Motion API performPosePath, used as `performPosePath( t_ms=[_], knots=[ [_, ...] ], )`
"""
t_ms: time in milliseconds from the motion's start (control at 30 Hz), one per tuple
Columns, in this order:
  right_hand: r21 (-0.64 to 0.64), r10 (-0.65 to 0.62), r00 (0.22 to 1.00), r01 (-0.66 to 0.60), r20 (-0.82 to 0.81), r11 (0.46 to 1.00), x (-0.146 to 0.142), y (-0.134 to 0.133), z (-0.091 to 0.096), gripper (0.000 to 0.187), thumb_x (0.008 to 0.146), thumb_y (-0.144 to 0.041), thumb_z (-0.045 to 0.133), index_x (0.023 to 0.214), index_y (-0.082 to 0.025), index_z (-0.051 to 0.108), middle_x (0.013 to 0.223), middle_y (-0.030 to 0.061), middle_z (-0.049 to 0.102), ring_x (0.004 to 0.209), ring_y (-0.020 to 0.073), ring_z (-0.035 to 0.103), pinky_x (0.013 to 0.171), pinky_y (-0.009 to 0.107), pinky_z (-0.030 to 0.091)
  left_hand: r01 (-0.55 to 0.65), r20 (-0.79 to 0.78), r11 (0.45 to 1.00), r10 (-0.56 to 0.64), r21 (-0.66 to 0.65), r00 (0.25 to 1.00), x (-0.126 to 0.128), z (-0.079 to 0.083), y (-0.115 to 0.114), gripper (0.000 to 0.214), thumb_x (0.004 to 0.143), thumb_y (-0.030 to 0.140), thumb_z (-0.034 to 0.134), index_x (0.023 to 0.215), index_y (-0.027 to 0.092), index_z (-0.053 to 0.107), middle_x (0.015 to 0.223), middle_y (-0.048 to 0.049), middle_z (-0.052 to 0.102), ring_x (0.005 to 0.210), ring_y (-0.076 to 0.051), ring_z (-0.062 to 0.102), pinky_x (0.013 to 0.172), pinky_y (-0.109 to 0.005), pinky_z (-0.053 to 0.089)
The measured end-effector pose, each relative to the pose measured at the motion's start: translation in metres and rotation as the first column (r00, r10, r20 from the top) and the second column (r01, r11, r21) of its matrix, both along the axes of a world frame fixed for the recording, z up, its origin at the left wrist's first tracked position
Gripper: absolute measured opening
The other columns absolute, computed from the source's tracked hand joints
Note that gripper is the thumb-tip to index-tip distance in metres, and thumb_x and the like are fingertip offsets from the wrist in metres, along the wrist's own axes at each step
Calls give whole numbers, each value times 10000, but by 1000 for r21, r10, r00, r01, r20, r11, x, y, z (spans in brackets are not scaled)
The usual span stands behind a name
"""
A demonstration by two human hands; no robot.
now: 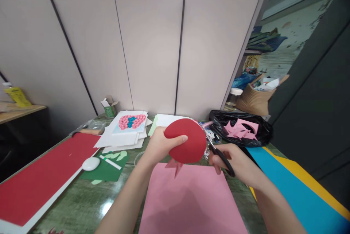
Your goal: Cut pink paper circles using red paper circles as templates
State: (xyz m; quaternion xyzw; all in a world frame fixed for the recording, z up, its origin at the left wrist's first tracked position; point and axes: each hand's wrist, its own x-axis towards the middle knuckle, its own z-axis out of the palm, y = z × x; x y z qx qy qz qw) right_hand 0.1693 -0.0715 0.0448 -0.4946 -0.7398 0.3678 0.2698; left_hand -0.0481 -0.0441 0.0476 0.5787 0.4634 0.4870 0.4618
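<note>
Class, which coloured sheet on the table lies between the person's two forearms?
The pink sheet; the blue sheet and yellow sheet lie right of it, the green sheet and red sheet left.

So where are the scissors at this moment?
In the head view, the scissors are just right of centre, in the person's right hand, with their blades up at the right edge of the red disc.
</note>
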Motion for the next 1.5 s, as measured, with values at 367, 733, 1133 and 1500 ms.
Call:
performPosePath(
  t_ms=[367, 733, 1133, 1500],
  knots=[
    [-20, 35, 997, -34, 69, 999, 8, -2, 1, 251, 788, -253, 480, 560, -155, 519, 532, 1, 532, 525, 115, 424, 490, 239, 287, 51, 74, 999, -51, 4, 996, 0, -9, 6, 310, 604, 378, 710, 815, 153, 678, 822, -89, 695, 765, -241, 638, 600, -293, 496],
    [-21, 49, 993, -47, 109, 999, 12, -5, 1, 233, 778, -229, 474, 563, -149, 513, 535, 7, 531, 524, 111, 422, 483, 232, 292, 168, 89, 985, -164, -29, 982, 3, -6, 3, 291, 621, 356, 711, 799, 129, 674, 793, -76, 684, 746, -215, 624, 608, -279, 490],
    [-33, 60, 994, -57, 95, 998, 12, -4, 3, 216, 784, -242, 479, 592, -148, 508, 548, -3, 497, 529, 104, 398, 472, 225, 270, 172, 104, 985, -168, -32, 980, 2, -8, 4, 280, 619, 352, 716, 791, 136, 673, 783, -63, 684, 729, -198, 621, 597, -261, 484],
    [-14, 14, 998, -13, 69, 1000, 8, -7, 1, 266, 787, -264, 490, 552, -170, 411, 530, -20, 489, 520, 99, 381, 481, 221, 284, 151, 121, 988, -145, -41, 982, 3, -3, 0, 292, 603, 348, 717, 788, 126, 674, 769, -66, 686, 728, -218, 627, 596, -279, 489]
  ],
)
